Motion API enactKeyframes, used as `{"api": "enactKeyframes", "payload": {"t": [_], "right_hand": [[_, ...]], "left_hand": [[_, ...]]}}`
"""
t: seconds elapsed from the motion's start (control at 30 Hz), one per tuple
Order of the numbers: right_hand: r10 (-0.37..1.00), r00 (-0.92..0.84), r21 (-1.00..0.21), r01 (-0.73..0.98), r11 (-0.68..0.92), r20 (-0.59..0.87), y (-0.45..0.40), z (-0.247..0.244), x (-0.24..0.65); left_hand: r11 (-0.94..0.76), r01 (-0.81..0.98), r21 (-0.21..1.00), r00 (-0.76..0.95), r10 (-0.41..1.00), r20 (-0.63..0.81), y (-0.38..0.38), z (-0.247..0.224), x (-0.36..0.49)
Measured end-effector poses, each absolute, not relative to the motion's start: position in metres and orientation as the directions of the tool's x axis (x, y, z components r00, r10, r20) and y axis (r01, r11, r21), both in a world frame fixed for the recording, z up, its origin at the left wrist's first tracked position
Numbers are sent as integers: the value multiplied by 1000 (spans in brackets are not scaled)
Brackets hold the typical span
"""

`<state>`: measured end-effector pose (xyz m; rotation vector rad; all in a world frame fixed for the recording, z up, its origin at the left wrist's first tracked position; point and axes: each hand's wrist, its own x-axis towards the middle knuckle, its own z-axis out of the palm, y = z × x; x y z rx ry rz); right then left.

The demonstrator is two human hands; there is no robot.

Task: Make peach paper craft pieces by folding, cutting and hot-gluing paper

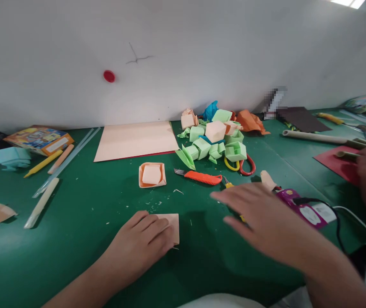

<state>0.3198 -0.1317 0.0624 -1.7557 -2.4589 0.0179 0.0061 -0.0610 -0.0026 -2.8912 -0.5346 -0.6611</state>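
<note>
1. Peach paper square lies on the green tabletop, under the left hand; whether its bent fingers grip, I cannot tell.
2. Right hand, spread open, near the orange plastic-handled cutter.
3. Colourful printed box: lettering unreadable.
4. Pale wall, round red disc, dark scribble.
</note>
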Motion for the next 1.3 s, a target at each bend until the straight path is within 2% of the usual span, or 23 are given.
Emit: {"api": "enactKeyframes", "payload": {"t": [0.1, 0.23, 0.33, 0.5, 0.73, 0.93, 1.03, 1.2, 1.3], "right_hand": [[797, -604, -189, 782, 594, 5, -121, 58, 259], [752, -657, -103, 746, 658, 48, -113, 29, 224], [771, -630, -95, 766, 636, 92, -111, 14, 225], [869, -480, -252, 832, 494, 119, -105, 13, 235], [925, -379, -433, 827, 358, 41, -99, 16, 242], [935, -346, -511, 791, 336, 79, -99, 14, 238], [936, -336, -480, 808, 341, 100, -97, 10, 236], [934, -345, -352, 867, 354, 91, -93, 4, 235], [934, -348, -335, 874, 353, 74, -93, 3, 233]], "left_hand": [[-935, 355, 23, 826, 325, 461, -59, 1, 8], [-928, 349, 131, 802, 368, 470, -57, 3, 7], [-917, 334, 218, 791, 398, 464, -54, 0, 4], [-857, 343, 383, 761, 493, 422, -51, -6, 0], [-800, 403, 444, 675, 587, 446, -47, -6, -1], [-620, 528, 580, 589, 760, 277, -47, -11, -5], [-613, 536, 580, 572, 769, 285, -47, -12, -5], [-736, 471, 486, 684, 653, 326, -49, -7, -3], [-749, 503, 430, 693, 648, 317, -52, -7, -2]]}}
